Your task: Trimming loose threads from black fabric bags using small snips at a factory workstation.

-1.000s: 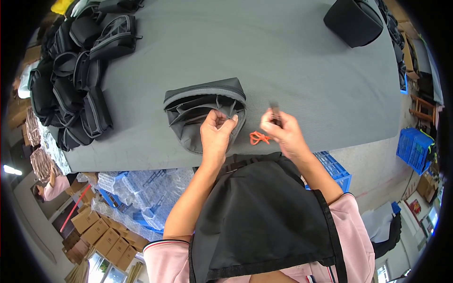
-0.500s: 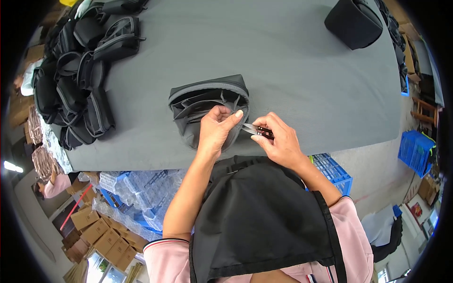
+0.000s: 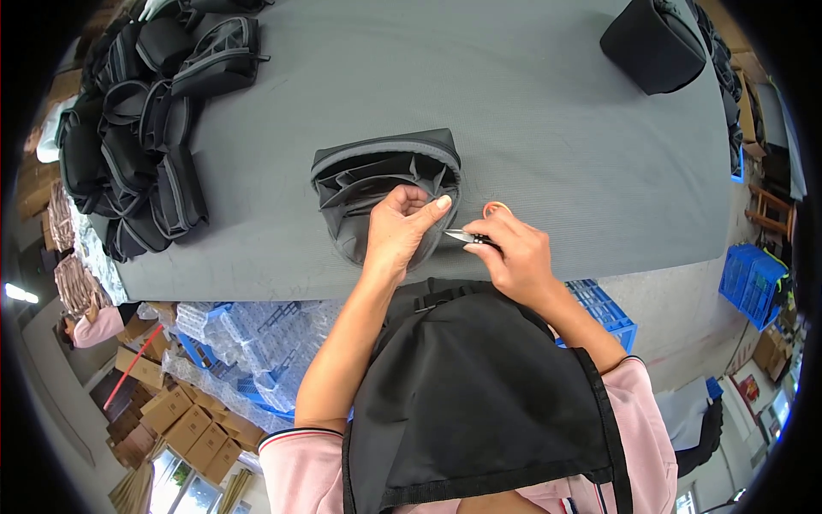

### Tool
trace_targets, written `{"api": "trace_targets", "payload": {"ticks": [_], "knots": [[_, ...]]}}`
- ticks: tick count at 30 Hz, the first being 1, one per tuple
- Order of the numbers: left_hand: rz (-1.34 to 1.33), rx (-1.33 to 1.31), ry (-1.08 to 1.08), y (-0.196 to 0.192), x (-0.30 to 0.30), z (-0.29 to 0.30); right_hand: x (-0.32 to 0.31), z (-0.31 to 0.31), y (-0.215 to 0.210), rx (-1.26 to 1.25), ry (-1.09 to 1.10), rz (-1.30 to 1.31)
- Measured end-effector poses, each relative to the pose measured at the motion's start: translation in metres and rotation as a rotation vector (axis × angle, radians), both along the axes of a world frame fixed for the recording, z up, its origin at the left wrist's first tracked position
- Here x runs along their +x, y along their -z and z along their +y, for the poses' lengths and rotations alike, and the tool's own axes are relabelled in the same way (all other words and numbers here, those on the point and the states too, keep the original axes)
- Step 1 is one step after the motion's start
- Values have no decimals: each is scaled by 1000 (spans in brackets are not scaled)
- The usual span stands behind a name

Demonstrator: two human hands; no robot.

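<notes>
An open black pouch (image 3: 349, 224) with a grey zippered rim and inner pockets lies on the grey-covered table (image 3: 548, 163). My left hand (image 3: 397, 230) is closed on the pouch's right-hand rim, thumb outside and fingers curled inside the opening. Just right of that rim, my right hand (image 3: 521, 257) grips a pair of thread snips (image 3: 464, 236) with dark handles and an orange finger ring. Their silver blades lie together and point left at the pouch's edge. Any thread between them is too small to make out.
Several similar black pouches (image 3: 178, 193) are heaped on the table's left. A black boxy bag (image 3: 652, 50) stands at the far right. Below the table are blue crates (image 3: 604, 315), bubble wrap (image 3: 282, 343) and cardboard boxes (image 3: 184, 428). A person in pink (image 3: 98, 327) is at the left.
The snips' blades, apart before, have come together. My right hand has turned slightly, bringing the orange ring into sight. My left hand keeps its hold on the pouch.
</notes>
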State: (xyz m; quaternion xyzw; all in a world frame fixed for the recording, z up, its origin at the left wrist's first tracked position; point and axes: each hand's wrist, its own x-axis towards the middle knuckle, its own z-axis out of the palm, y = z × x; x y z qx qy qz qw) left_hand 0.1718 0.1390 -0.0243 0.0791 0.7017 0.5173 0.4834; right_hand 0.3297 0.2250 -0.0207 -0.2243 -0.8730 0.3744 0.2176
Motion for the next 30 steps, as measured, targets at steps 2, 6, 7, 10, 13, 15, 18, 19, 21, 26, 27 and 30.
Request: {"api": "trace_targets", "payload": {"ticks": [2, 6, 7, 10, 13, 15, 18, 19, 21, 26, 27, 30], "knots": [[11, -44, 67, -3, -2, -1, 4, 1, 1, -414, 88, 89], [508, 20, 444, -35, -3, -10, -15, 6, 11, -586, 125, 134], [661, 2, 470, -41, 4, -12, -22, 8, 16, -734, 87, 133], [908, -5, 467, -40, 17, -16, -32, 19, 35, -689, 31, 107], [974, 44, 422, -37, 15, -21, -37, 32, 37, -602, -119, 83], [934, 12, 439, -35, 11, -22, -37, 44, 36, -644, -231, 1], [821, -86, 483, -34, 1, -18, -37, 59, 41, -662, -383, -54], [577, -185, 521, -36, -5, -16, -37, 63, 42, -683, -447, -79], [86, -236, 499, -29, -10, -20, -35, 65, 41, -705, -506, -104], [-606, 7, 356, -21, 3, -27, -23, 40, 45, -872, -135, -96], [-547, 67, 319, -19, 9, -27, -20, 30, 40, -889, 62, -59], [-494, 162, 247, -20, 19, -20, -5, 7, 28, -512, 348, 62]]}}
